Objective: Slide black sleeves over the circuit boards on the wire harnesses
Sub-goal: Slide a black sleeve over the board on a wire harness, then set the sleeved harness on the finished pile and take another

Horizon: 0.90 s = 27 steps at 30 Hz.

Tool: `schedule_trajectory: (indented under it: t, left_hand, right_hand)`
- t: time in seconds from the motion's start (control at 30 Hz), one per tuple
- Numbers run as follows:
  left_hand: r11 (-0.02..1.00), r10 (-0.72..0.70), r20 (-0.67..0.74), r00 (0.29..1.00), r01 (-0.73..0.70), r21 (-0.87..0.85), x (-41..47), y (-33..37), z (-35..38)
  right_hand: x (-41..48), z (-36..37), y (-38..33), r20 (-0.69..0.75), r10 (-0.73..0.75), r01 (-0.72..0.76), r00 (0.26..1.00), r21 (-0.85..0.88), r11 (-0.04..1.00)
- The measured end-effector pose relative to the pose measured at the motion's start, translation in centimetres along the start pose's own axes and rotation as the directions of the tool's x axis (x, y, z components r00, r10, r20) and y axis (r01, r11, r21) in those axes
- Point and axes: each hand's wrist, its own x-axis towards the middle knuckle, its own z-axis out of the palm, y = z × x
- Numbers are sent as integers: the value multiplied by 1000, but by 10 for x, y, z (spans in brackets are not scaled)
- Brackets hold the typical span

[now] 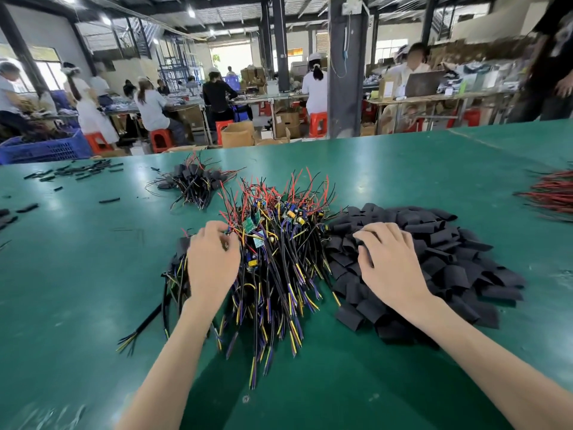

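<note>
A pile of wire harnesses (279, 249) with red, black, yellow and purple leads and small circuit boards lies mid-table. To its right is a heap of flat black sleeves (449, 259). My left hand (214, 262) is at the pile's left edge, its fingers curled into the wires and gripping a harness there. My right hand (387, 259) rests on the sleeve heap's left side with bent fingers touching the sleeves. Under my left hand lie a few harnesses with black sleeves on them (176, 274).
A smaller bundle of sleeved harnesses (192, 181) lies further back on the green table (93, 290). Loose thin black tubes (83, 172) are scattered far left. Red wires (555, 193) lie at the right edge. Beyond the table stand a blue crate (46, 147) and seated workers.
</note>
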Motion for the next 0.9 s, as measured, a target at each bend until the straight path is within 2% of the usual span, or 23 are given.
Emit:
schedule_trajectory:
  t: [0.07, 0.13, 0.2, 0.27, 0.37, 0.47, 0.53, 0.63, 0.77, 0.83, 0.9]
  left_hand:
    - [995, -27, 53, 998, 32, -98, 3, 11, 7]
    - [999, -11, -1, 1000, 11, -45, 6, 22, 13]
    - [998, 63, -67, 996, -63, 0, 9, 34, 18]
    - [987, 163, -71, 984, -162, 21, 11, 50, 24]
    - [940, 286, 40, 957, -288, 181, 16, 74, 40]
    - [865, 251, 194, 948, -310, 394, 24, 88, 53]
    - [853, 229, 214, 950, -301, 427, 29, 89, 57]
    - [939, 188, 160, 969, -225, 259, 31, 88, 58]
    - [986, 129, 66, 989, -121, -111, 32, 93, 46]
    - [921, 46, -32, 998, -54, -387, 34, 103, 31]
    - [803, -71, -161, 984, -39, -595, 40, 113, 10]
  right_hand:
    - [1, -1, 0, -48, -31, 31, 998, -3, 1000]
    - [3, -2, -1, -72, -45, 45, 996, 5, 999]
    - [3, -2, 0, -84, -61, 61, 995, 2, 998]
    - [2, -1, 2, -86, -67, 66, 994, -12, 998]
    - [2, 1, 5, -83, -68, 66, 994, -30, 997]
    - [0, 2, 6, -55, -88, 86, 995, -39, 996]
    - [-2, 2, 8, -38, -102, 100, 994, -38, 994]
    - [-1, -1, 12, -42, -46, 47, 998, 9, 999]
    - [8, -9, 21, -1, 184, -182, 983, 138, 974]
    - [12, -14, 29, 50, 255, -260, 966, 145, 955]
    - [13, -17, 38, 104, 293, -305, 950, 127, 944]
